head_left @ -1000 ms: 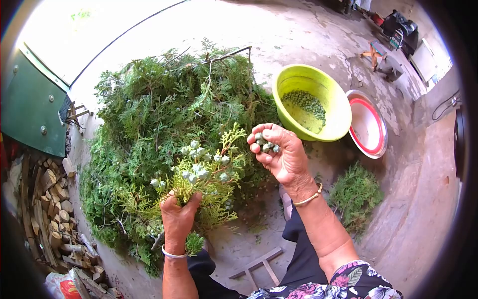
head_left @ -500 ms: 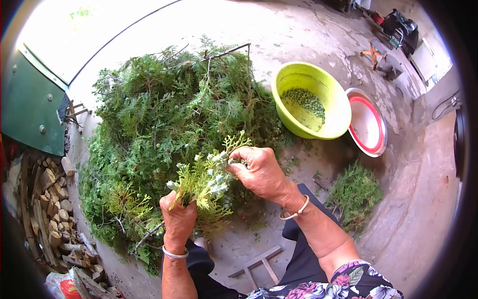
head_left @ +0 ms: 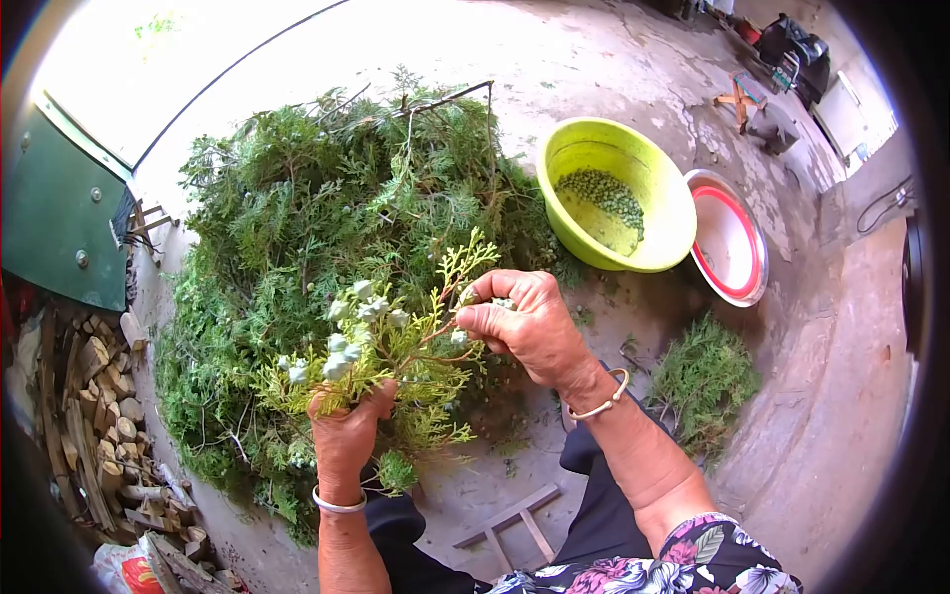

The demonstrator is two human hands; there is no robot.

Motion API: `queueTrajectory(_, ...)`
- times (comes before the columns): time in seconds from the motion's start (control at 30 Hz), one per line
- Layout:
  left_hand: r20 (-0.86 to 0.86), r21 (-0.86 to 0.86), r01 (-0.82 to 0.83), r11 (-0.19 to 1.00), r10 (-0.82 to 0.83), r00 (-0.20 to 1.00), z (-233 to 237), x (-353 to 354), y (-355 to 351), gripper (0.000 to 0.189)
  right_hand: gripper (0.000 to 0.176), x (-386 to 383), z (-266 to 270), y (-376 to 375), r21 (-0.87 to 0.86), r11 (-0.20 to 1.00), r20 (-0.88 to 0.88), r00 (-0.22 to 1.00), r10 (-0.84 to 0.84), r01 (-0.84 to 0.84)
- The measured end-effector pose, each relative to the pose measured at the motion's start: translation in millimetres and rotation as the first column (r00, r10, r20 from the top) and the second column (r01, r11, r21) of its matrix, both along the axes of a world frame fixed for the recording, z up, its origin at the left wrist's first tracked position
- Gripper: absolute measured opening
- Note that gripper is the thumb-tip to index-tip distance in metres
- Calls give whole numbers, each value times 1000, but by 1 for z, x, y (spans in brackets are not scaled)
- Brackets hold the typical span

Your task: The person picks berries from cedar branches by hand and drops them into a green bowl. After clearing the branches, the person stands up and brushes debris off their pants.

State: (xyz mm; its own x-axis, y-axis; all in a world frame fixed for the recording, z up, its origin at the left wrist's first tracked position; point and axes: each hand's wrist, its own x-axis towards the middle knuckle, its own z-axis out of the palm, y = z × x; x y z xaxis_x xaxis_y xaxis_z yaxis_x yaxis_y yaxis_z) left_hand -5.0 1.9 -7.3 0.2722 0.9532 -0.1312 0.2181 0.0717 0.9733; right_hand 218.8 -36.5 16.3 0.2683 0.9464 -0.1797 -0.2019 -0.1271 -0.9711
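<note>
Head view: a cone cluster (head_left: 339,356) is leaning farther from right hand (head_left: 534,332), seemingly exposing the sprig (head_left: 418,346) its fingertips (head_left: 475,316) are pinching and left hand (head_left: 346,426) is clenching.

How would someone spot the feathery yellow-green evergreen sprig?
Find the large heap of dark-green branches on the floor. In front of it, the bare left hand grips the sprig. Clustered pale cones and yellower colour distinguish it from the heap.

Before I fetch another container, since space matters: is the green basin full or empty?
Neither: the green basin is partly filled. Green cones cover part of its bottom, leaving bare walls showing.
</note>
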Motion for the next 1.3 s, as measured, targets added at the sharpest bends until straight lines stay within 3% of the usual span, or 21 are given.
queueTrajectory(0.03,-16,-23,-9,1000,8,1000,2,1,-1,4,7,2,-1,-1,-21,1000,-123,992,9,-11)
queueTrajectory(0.17,24,-22,12,1000,-12,1000,3,0,-1,3,7,7,1,-2,-77,997,-211,977,-22,6)
queueTrajectory(0.23,-133,78,30,997,-19,991,-4,-7,2,4,8,19,-5,-2,-61,979,-255,945,-203,194)
queueTrajectory(0.27,-131,78,26,997,-15,991,-5,-9,3,4,8,31,-9,0,-58,949,-358,881,-309,310)
queueTrajectory(0.33,-128,130,4,992,13,992,-5,-13,5,5,8,46,-3,0,-1,921,-520,787,-332,389)
queueTrajectory(0.4,-70,67,-27,997,32,997,1,-7,3,4,8,44,2,0,32,931,-535,793,-292,364)
queueTrajectory(0.47,-17,-32,-101,994,101,995,5,0,0,4,10,34,6,1,23,975,-526,832,-176,220)
queueTrajectory(0.6,-137,46,3,999,4,991,-5,-10,6,6,11,18,6,-1,-15,998,-412,909,-58,57)
queueTrajectory(0.67,-393,351,139,926,10,920,-20,-15,7,8,11,7,11,-1,-31,998,-309,949,-66,60)
queueTrajectory(0.7,-407,369,148,918,16,913,-21,-13,8,8,12,2,13,-1,-46,996,-204,976,-78,70)
queueTrajectory(0.73,-409,367,150,918,14,912,-21,-11,8,8,12,-2,8,0,-48,996,-206,975,-80,72)
queueTrajectory(0.77,-439,453,205,868,18,898,-21,-8,8,10,14,-4,1,1,79,993,87,992,-96,89)
queueTrajectory(0.8,-467,532,258,806,26,884,-21,-7,8,16,15,-6,-4,2,206,976,370,918,-141,67)
queueTrajectory(0.83,-468,521,266,811,10,884,-26,-9,7,24,17,-8,-6,2,173,982,437,889,-141,70)
queueTrajectory(0.87,-468,521,267,811,10,884,-27,-9,6,24,17,-9,-9,1,173,982,437,889,-141,71)
queueTrajectory(0.93,-525,692,330,642,134,841,-27,-7,5,22,16,-12,-15,3,112,991,457,881,-121,77)
queueTrajectory(0.97,-476,649,324,689,35,879,-23,-5,7,21,15,-10,-17,2,52,998,505,861,-60,40)
queueTrajectory(1.07,-448,643,302,704,26,894,-24,-8,8,21,16,-9,-16,2,74,997,552,833,-38,-4)
queueTrajectory(1.2,-451,643,268,717,71,890,-17,-5,8,16,15,-8,-11,2,2,998,450,891,57,-65)
queueTrajectory(1.3,-451,515,233,825,30,892,-12,-5,6,12,14,-7,-10,1,16,996,406,911,69,-83)
